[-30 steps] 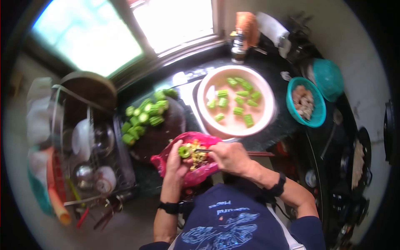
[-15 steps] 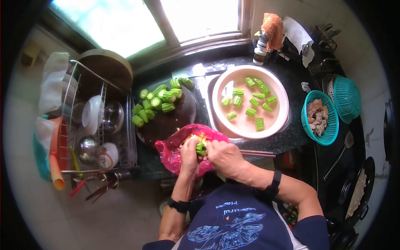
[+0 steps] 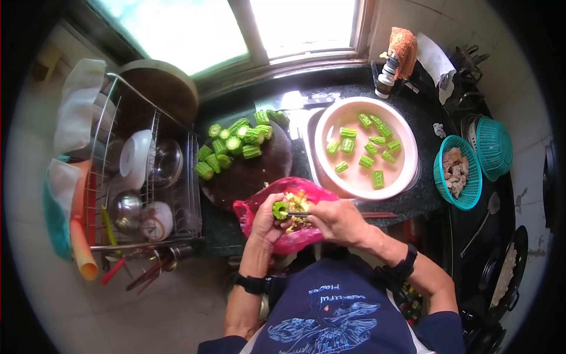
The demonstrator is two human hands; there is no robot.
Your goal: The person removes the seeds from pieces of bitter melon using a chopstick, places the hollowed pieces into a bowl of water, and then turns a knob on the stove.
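My left hand [image 3: 265, 221] grips a short ribbed green piece of bitter melon [image 3: 279, 207], its cut end facing right. In my right hand [image 3: 343, 222] are dark chopsticks [image 3: 377, 215]; the thin tip reaches the melon's hollow end, and the back ends stick out to the right. Both hands are over a pink plastic bag [image 3: 243, 209] holding pale and yellowish seedy scraps. Several more bitter melon pieces [image 3: 234, 143] lie on the dark round cutting board [image 3: 268, 162] beyond the bag. Others sit in water in a white basin [image 3: 411, 162].
On the left is a wire dish rack [image 3: 194, 177] with bowls. A teal basket [image 3: 470, 199] of meat chunks stands right of the basin, beside another teal basket [image 3: 494, 147]. A bottle [image 3: 386, 79] is by the window. A wok [image 3: 519, 259] is at far right.
My right hand has drawn a little right and away from my left, baring the chopstick tip and more of the bag's scraps. The melon piece now shows its hollow end. The view has shifted slightly.
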